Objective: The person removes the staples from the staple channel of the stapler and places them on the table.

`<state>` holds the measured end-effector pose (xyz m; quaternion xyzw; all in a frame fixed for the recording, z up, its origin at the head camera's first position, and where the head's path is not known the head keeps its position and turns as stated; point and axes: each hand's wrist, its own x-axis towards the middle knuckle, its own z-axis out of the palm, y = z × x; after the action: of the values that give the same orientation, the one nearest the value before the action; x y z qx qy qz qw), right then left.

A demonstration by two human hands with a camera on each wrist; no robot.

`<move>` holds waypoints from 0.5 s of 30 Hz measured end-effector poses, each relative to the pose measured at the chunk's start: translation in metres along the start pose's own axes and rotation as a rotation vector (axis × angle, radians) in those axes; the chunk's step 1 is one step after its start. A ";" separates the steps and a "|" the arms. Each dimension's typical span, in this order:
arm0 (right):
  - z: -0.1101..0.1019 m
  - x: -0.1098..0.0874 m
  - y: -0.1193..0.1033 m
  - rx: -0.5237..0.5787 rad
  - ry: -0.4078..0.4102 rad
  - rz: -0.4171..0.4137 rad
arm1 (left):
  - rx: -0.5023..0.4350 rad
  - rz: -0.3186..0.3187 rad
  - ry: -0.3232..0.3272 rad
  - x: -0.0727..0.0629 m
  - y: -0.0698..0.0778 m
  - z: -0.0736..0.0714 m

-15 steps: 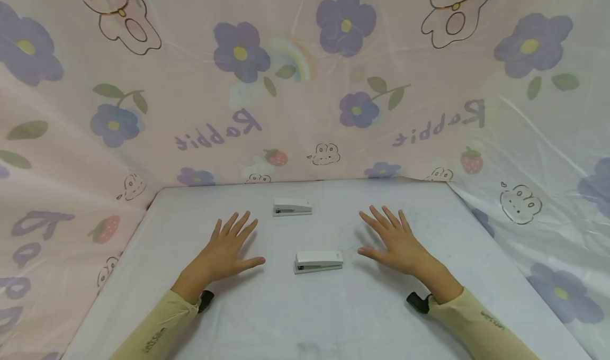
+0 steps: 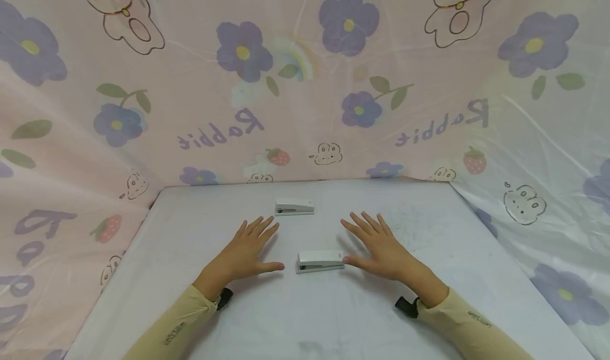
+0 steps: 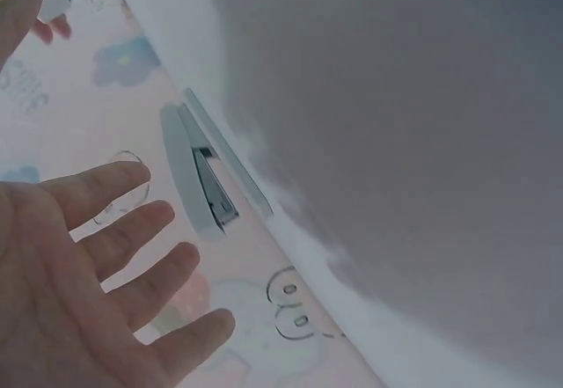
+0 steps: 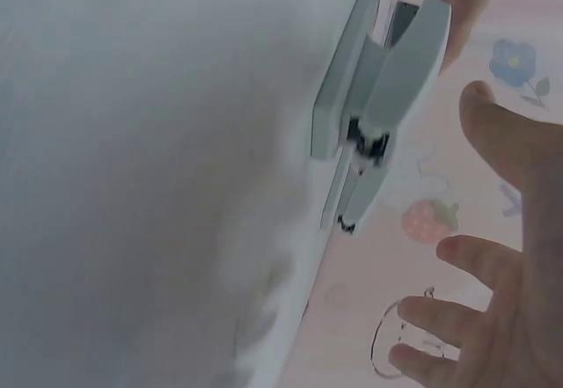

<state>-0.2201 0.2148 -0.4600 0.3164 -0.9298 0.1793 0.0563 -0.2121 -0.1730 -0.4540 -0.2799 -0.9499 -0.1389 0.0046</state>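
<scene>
Two white staplers lie on the white table. The near stapler (image 2: 320, 261) sits between my hands, and the far stapler (image 2: 294, 207) is farther back toward the wall. My left hand (image 2: 244, 255), fingers spread, hovers left of the near stapler with its thumb pointing at it. On the other side, my right hand (image 2: 378, 249) is spread too, its thumb tip right at the near stapler's right end in the head view. Neither hand holds anything. In the right wrist view the near stapler (image 4: 387, 80) overlaps the far stapler (image 4: 359, 196).
A patterned cloth (image 2: 295, 84) with flowers and rabbits hangs behind the table and down both sides. The white tabletop (image 2: 305, 312) reaches from the back edge to my sleeves. A black wrist device (image 2: 406, 307) is by the right cuff.
Both hands have moved inward toward the near stapler, the left one rightward and the right one leftward. The staplers stay in place on the table.
</scene>
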 end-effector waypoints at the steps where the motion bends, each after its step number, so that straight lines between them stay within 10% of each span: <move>1: 0.002 0.001 -0.001 0.002 0.001 -0.008 | -0.014 0.005 -0.002 0.001 0.002 0.000; 15: 0.020 0.018 -0.024 0.164 0.030 -0.144 | -0.034 0.061 -0.048 0.017 0.024 0.011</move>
<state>-0.2195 0.1790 -0.4675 0.3832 -0.8859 0.2550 0.0569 -0.2128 -0.1419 -0.4566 -0.3120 -0.9383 -0.1481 -0.0190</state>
